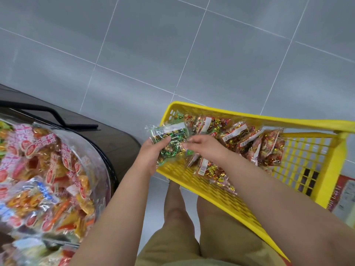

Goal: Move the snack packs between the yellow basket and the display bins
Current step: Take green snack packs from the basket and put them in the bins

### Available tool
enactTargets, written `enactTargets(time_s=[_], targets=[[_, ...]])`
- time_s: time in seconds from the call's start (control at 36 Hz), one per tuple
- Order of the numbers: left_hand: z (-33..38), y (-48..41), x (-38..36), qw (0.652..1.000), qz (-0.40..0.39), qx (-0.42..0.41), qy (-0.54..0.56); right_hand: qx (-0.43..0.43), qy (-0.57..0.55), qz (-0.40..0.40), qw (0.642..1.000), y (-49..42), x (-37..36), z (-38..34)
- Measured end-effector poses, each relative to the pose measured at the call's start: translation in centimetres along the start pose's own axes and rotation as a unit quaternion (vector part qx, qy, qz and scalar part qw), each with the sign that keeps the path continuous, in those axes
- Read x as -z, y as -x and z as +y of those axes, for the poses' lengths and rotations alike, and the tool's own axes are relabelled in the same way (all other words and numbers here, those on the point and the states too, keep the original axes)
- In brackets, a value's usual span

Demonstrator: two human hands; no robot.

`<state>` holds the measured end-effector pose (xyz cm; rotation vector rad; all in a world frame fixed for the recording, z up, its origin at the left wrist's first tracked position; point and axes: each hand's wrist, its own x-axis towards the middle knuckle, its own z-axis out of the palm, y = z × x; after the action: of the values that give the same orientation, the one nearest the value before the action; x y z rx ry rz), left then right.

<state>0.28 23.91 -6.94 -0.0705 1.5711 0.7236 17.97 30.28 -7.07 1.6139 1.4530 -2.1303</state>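
Two bare forearms reach forward. The left hand (151, 153) grips a clear green snack pack (170, 138) of foil-wrapped sweets, thumb on top, over the left corner of the yellow basket (249, 117). The right hand (204, 145), fingers nearly straight, touches the pack's edge. Its white label is too blurred to read.

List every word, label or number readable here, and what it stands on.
Nothing reads clearly.
Snack packs in the display bin: pink and red lettering, blurred.
Red packs in the yellow basket: white barcode labels, too small.
Green pack: white label, too small.
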Motion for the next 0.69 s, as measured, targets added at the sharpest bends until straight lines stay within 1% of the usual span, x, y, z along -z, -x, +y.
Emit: enactTargets(time_s=[0.03, 0.06, 0.08, 0.11, 0.14, 0.19, 0.25, 0.36, 0.42, 0.47, 0.5, 0.53, 0.56, 0.58, 0.61, 0.64, 0.69], targets=[[0.0, -0.1, 0.2, 1.000, 0.019, -0.001, 0.011, 0.010, 0.003, 0.010, 1.000, -0.3, 0.3, 0.1], [-0.1, -0.3, 0.5, 0.999, 0.036, -0.004, 0.025, 0.020, 0.023, 0.041, 0.999, -0.8, 0.6, 0.3], [-0.1, -0.6, 0.8, 0.998, 0.052, -0.009, 0.032, 0.028, 0.069, 0.088, 0.993, -1.2, 1.1, 0.7], [-0.2, -0.9, 1.0, 0.997, 0.062, -0.014, 0.034, 0.027, 0.144, 0.133, 0.980, -1.7, 1.6, 1.2], [-0.2, -1.0, 1.1, 0.997, 0.063, -0.019, 0.038, 0.020, 0.235, 0.157, 0.959, -2.2, 2.1, 1.8], [-0.3, -1.1, 1.2, 0.997, 0.059, -0.030, 0.035, 0.000, 0.404, 0.147, 0.903, -2.7, 2.6, 2.8], [-0.4, -0.9, 1.3, 0.997, 0.059, -0.038, 0.026, -0.004, 0.507, 0.135, 0.851, -3.1, 2.8, 3.4], [-0.6, -0.8, 1.4, 0.997, 0.061, -0.043, 0.027, 0.020, 0.610, 0.158, 0.776, -3.7, 2.9, 3.1], [-0.6, -0.8, 1.4, 0.996, 0.071, -0.039, 0.034, 0.023, 0.663, 0.143, 0.734, -4.0, 3.1, 2.8], [-0.5, -0.7, 1.4, 0.995, 0.079, -0.035, 0.046, 0.029, 0.696, 0.124, 0.706, -4.2, 3.3, 2.5], [-0.5, -0.8, 1.5, 0.995, 0.077, -0.036, 0.052, 0.034, 0.699, 0.117, 0.704, -4.2, 3.4, 2.3], [-0.5, -0.8, 1.5, 0.995, 0.074, -0.039, 0.056, 0.042, 0.694, 0.115, 0.710, -4.1, 3.6, 2.1], [-0.5, -0.7, 1.6, 0.995, 0.072, -0.044, 0.057, 0.050, 0.679, 0.117, 0.723, -3.9, 3.9, 1.7], [-0.4, -0.7, 1.7, 0.994, 0.072, -0.050, 0.059, 0.064, 0.653, 0.127, 0.744, -3.6, 4.2, 1.3], [-0.4, -0.7, 1.8, 0.994, 0.075, -0.055, 0.060, 0.083, 0.611, 0.143, 0.774, -3.3, 4.7, 0.9], [-0.3, -0.6, 1.8, 0.994, 0.077, -0.060, 0.058, 0.105, 0.552, 0.157, 0.812, -2.9, 5.2, 0.5], [-0.1, -0.5, 1.8, 0.994, 0.078, -0.065, 0.051, 0.145, 0.416, 0.157, 0.884, -1.6, 6.1, -0.4]])
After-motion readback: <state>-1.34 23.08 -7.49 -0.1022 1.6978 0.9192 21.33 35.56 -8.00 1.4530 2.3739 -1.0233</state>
